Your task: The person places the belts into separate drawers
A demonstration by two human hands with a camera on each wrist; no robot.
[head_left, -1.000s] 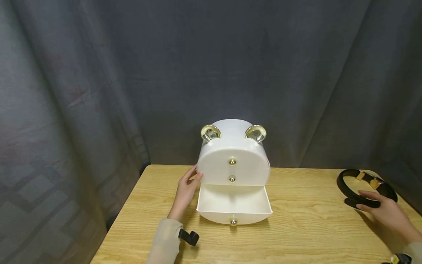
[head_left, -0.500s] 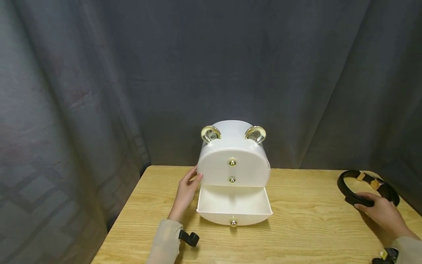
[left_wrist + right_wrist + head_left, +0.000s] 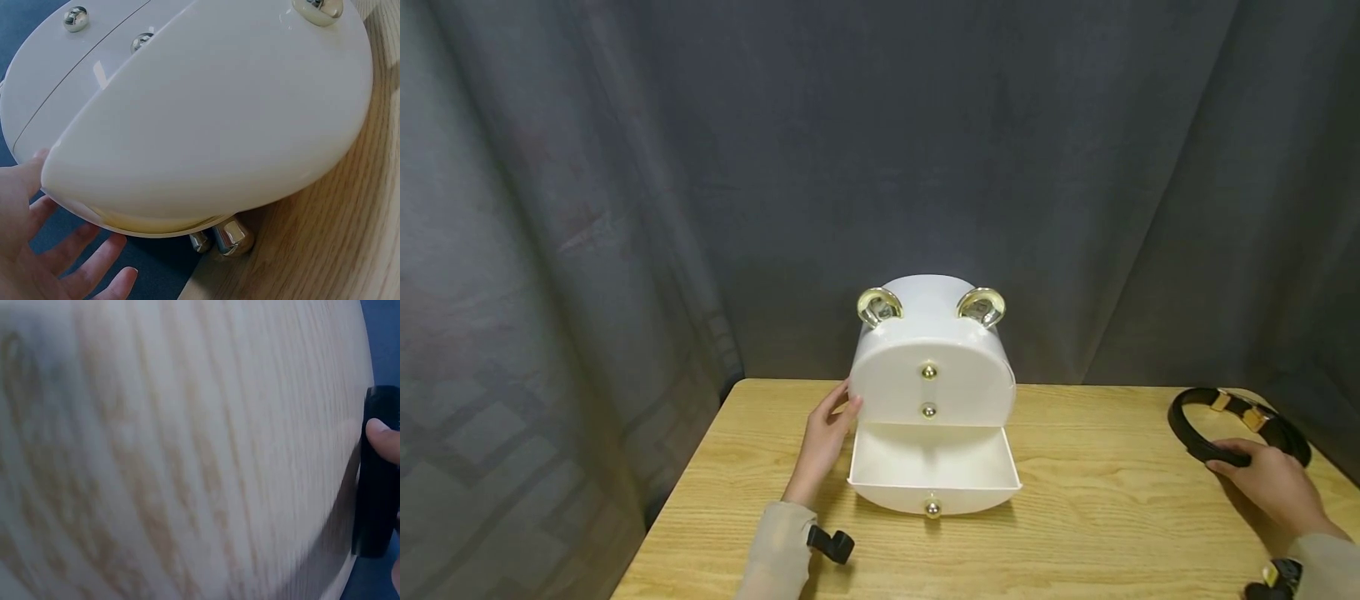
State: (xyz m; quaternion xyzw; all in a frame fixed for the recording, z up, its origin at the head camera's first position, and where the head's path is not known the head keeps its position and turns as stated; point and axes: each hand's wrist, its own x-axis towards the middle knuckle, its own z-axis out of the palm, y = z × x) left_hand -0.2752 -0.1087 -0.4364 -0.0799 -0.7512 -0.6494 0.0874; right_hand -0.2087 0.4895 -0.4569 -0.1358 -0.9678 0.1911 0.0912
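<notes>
A white rounded storage box (image 3: 929, 358) with gold ear-shaped trims and round knobs stands on the table. Its bottom drawer (image 3: 934, 467) is pulled out, with nothing seen inside. My left hand (image 3: 822, 437) rests against the box's left side, fingers spread and thumb near the front edge; the left wrist view shows this hand (image 3: 59, 244) beside the drawer front (image 3: 219, 112). Far to the right, my right hand (image 3: 1273, 483) pinches a coiled black belt (image 3: 1189, 429) with gold fittings. In the right wrist view, the thumb (image 3: 384, 439) lies on the black band (image 3: 375, 500).
A wooden table (image 3: 1090, 508) carries everything. Dark grey curtains (image 3: 1000, 150) hang behind it and along the left side. Small gold feet (image 3: 232, 236) show under the box. A black wrist device (image 3: 831, 543) sits at my left cuff.
My right hand has shifted slightly left along the belt and changed from reaching fingers to a grip on it. My left hand and the box stay nearly in place.
</notes>
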